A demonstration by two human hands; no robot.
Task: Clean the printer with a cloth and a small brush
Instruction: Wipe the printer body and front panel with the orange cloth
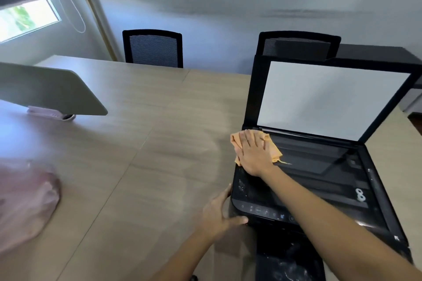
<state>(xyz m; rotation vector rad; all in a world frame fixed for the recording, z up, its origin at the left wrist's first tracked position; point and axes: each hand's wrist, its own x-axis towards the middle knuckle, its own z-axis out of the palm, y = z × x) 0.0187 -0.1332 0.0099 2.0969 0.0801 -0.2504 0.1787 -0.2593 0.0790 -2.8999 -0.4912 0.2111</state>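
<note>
Flat right hand (253, 154) presses soft orange cloth (271, 146) onto glossy black printer (319, 180); open left hand (219, 214) steadies its corner.

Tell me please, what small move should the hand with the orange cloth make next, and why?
Probably slide the right hand and its orange cloth rightward along the dark scanner glass. The cloth lies flat at the far left corner of the black printer, its lid is raised, the remaining glass is uncovered, and the left hand steadies the front corner.
</note>
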